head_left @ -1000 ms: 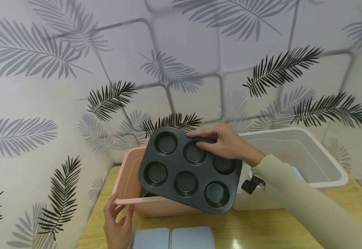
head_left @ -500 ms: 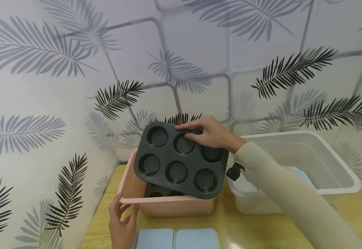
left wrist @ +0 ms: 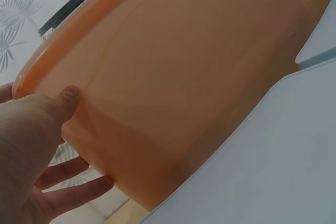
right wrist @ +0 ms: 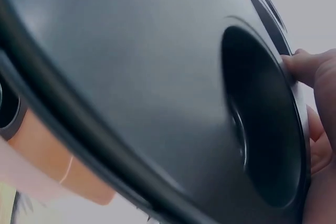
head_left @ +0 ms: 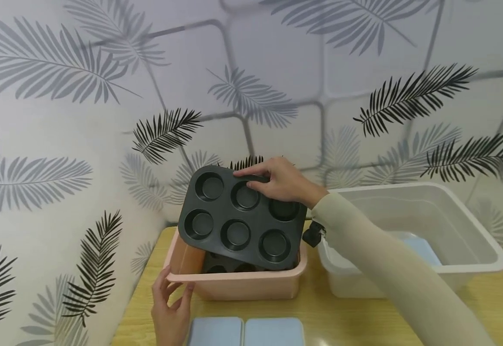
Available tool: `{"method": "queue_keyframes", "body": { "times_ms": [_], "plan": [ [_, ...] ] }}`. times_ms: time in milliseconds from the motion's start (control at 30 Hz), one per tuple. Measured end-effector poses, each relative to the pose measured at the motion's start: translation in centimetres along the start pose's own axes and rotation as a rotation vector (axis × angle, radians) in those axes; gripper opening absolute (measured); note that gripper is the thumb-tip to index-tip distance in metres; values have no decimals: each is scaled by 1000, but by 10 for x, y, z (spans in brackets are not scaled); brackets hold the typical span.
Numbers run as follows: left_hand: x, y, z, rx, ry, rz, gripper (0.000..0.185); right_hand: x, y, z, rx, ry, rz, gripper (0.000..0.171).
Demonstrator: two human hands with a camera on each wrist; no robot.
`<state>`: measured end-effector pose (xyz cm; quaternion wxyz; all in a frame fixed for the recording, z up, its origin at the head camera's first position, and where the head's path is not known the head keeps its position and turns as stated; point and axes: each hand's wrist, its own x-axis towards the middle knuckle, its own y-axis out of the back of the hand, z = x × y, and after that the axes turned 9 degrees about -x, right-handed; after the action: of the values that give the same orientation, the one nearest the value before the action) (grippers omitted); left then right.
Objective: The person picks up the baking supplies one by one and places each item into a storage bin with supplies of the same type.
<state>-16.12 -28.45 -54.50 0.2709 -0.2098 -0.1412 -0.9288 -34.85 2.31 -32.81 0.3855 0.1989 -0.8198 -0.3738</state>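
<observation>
My right hand (head_left: 277,180) holds a dark six-cup muffin tin (head_left: 251,217) by its upper long edge, thumb on the cup side. The tin is tilted with its cups facing me, over the pink bin (head_left: 243,288). Inside that bin lies another dark cupped pan (head_left: 219,263), mostly hidden by the held tin. With my left hand (head_left: 171,307) I grip the bin's near left corner at the rim. In the left wrist view the thumb presses the bin's outer wall (left wrist: 184,77). The right wrist view is filled by the held tin (right wrist: 157,93).
To the right stands a whitish bin (head_left: 355,283) with a light blue item (head_left: 424,251) inside. Two light blue flat pieces (head_left: 274,331) lie side by side at the table's (head_left: 316,307) near edge. A leaf-patterned wall (head_left: 277,72) rises directly behind.
The muffin tin in my right hand has moved left and slightly up, now more squarely above the pink bin. My left hand keeps its hold on the bin's corner.
</observation>
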Motion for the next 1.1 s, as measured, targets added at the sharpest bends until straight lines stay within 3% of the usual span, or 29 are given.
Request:
{"method": "queue_keyframes", "body": {
  "times_ms": [233, 400, 667, 867, 1100],
  "plan": [
    [0, 2, 0, 27, -15, 2, 77, 2, -16, -3, -96, 33, -5, 37],
    [-1, 1, 2, 55, 11, 3, 77, 1, -28, -4, -128, 22, -80, 37],
    [0, -1, 6, 15, 27, 6, 74, 4, -45, -1, -146, 0, -179, 39],
    [-1, -4, 24, 12, 21, 20, 72, 6, -61, 5, -158, -37, -282, 39],
    [-2, -3, 44, 45, 37, 7, 69, 0, -78, 8, -149, -8, -348, 40]
  ]
}}
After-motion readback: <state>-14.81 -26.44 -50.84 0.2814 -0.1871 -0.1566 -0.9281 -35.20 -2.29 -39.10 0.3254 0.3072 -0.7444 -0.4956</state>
